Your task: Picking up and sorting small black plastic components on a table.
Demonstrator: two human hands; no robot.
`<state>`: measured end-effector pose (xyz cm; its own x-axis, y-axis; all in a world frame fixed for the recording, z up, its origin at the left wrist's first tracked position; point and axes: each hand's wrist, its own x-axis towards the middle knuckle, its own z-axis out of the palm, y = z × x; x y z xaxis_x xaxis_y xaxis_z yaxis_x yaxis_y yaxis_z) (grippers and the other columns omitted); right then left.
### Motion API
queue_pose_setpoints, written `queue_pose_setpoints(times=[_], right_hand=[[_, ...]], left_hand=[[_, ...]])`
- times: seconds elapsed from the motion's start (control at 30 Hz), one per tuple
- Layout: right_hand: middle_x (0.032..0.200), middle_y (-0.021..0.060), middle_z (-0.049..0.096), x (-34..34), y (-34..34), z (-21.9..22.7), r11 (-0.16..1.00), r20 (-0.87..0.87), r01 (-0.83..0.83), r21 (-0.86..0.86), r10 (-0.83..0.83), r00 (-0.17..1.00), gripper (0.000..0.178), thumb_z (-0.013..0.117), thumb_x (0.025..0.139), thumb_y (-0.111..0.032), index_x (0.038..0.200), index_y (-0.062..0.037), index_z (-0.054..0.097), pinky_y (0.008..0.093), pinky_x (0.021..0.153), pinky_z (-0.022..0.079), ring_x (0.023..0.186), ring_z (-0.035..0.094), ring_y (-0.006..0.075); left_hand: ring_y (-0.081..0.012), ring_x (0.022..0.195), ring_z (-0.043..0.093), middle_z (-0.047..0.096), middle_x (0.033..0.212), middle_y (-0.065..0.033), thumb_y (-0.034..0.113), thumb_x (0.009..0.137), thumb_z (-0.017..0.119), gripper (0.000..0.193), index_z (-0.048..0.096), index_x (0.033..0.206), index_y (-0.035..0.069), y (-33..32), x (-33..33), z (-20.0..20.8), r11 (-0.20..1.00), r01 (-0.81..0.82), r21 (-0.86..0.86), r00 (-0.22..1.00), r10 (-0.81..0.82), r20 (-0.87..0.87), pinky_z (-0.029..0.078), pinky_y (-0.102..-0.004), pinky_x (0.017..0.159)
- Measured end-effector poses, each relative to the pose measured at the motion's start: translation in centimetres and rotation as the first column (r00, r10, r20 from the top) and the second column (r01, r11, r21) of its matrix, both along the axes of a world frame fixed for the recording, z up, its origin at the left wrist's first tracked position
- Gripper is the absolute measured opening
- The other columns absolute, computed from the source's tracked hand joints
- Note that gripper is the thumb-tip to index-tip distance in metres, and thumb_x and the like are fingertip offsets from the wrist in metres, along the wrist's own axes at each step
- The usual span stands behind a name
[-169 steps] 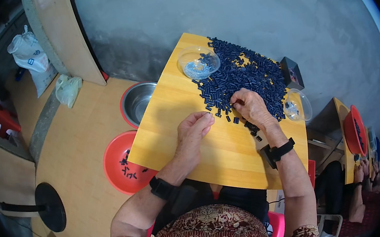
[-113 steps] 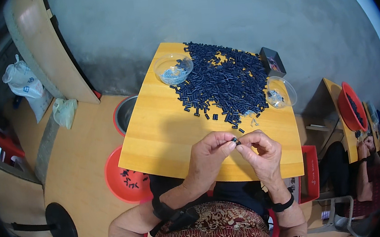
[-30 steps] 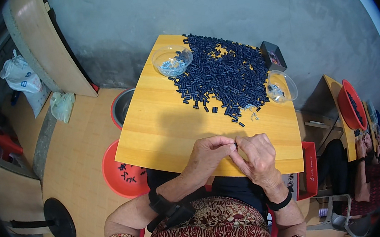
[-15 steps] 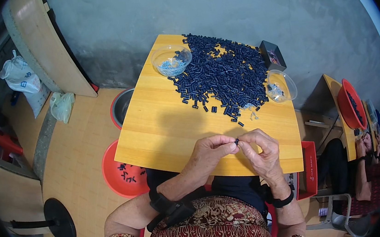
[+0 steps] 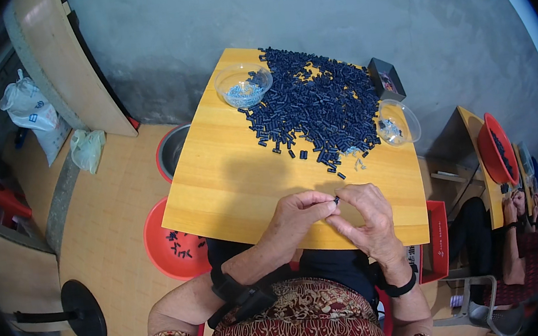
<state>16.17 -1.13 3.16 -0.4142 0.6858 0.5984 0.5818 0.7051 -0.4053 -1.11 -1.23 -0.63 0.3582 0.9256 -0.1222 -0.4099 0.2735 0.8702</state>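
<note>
Over the near part of the yellow table (image 5: 219, 193), my left hand (image 5: 295, 219) pinches a small dark plastic piece (image 5: 337, 200) between thumb and forefinger. My right hand (image 5: 369, 220) is right beside it, its fingertips close to the piece and its thumb spread lower, apart from the forefinger. Whether those fingertips touch the piece is hard to make out. Beyond both hands spreads a large heap of short black tubular pieces (image 5: 321, 103). A few small silvery bits (image 5: 360, 164) lie at the heap's near edge.
Clear plastic bowls of small metallic parts flank the heap, one bowl (image 5: 246, 95) left and another bowl (image 5: 399, 129) right. A dark box (image 5: 386, 79) stands behind. Below the table's left edge is a red basin (image 5: 159, 248) with black pieces. A co-worker (image 5: 515, 260) sits at right.
My right thumb has dropped away from the small piece, and the right hand has opened out. My left hand keeps its pinch in the same place.
</note>
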Motion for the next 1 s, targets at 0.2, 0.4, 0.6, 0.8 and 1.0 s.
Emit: queue_pose_setpoints(times=[0.2, 0.4, 0.6, 0.8, 1.0], right_hand=[[0.089, 0.0113, 0.066, 0.0, 0.1, -1.0, 0.999, -0.003, 0.029, 0.038, -0.029, 1.000, 0.032, 0.079, 0.067, -0.006, 0.094, -0.0020, 0.064, 0.0366, 0.070, 0.048, 0.081, 0.062, 0.0276], [0.088, 0.0114, 0.066, 0.1, 0.1, -0.9, 0.999, -0.020, 0.041, 0.035, -0.041, 0.999, 0.030, 0.078, 0.067, -0.005, 0.094, -0.0015, 0.064, 0.0366, 0.069, 0.047, 0.079, 0.062, 0.0274], [0.086, 0.0102, 0.065, 0.2, 0.0, -0.7, 0.998, 0.043, 0.041, 0.048, -0.043, 0.998, 0.030, 0.078, 0.067, -0.006, 0.093, -0.0020, 0.064, 0.0364, 0.070, 0.047, 0.079, 0.062, 0.0271], [0.083, 0.0091, 0.064, 0.4, 0.1, -0.4, 0.997, 0.095, 0.028, 0.066, -0.034, 0.995, 0.030, 0.078, 0.068, -0.009, 0.093, -0.0029, 0.063, 0.0359, 0.069, 0.046, 0.076, 0.061, 0.0256], [0.076, 0.0080, 0.061, 0.5, 0.1, -0.1, 0.994, 0.183, 0.020, 0.108, -0.040, 0.982, 0.024, 0.077, 0.069, -0.013, 0.085, -0.0040, 0.061, 0.0362, 0.066, 0.045, 0.070, 0.059, 0.0249]], left_hand=[[-0.0062, 0.085, 0.057, 0.067, 0.092, -0.0050, 0.023, 0.091, 0.062, 0.024, 0.068, 0.100, 0.001, 0.1, 0.0, 0.1, 1.000, 0.009, -0.030, 1.000, -0.009, 0.000, 0.044, -0.0212, 0.076], [-0.0047, 0.088, 0.055, 0.066, 0.096, -0.0031, 0.025, 0.092, 0.061, 0.026, 0.069, 0.101, 0.002, 0.5, -0.8, -0.4, 0.995, 0.101, 0.016, 0.993, -0.100, -0.059, 0.042, -0.0206, 0.076], [-0.0080, 0.088, 0.055, 0.066, 0.095, -0.0024, 0.022, 0.090, 0.063, 0.024, 0.069, 0.098, 0.000, 0.2, -0.1, -0.6, 0.993, 0.103, 0.050, 0.993, -0.100, -0.060, 0.041, -0.0237, 0.080], [-0.0076, 0.088, 0.055, 0.066, 0.093, -0.0019, 0.021, 0.089, 0.063, 0.022, 0.070, 0.096, 0.001, 0.1, -0.1, -0.5, 0.995, 0.094, 0.030, 0.993, -0.091, -0.068, 0.041, -0.0231, 0.080], [-0.0089, 0.088, 0.057, 0.067, 0.092, -0.0040, 0.019, 0.089, 0.062, 0.021, 0.070, 0.094, 0.001, 0.0, 0.1, -0.7, 0.995, 0.096, 0.006, 0.992, -0.096, -0.086, 0.042, -0.0246, 0.083]])
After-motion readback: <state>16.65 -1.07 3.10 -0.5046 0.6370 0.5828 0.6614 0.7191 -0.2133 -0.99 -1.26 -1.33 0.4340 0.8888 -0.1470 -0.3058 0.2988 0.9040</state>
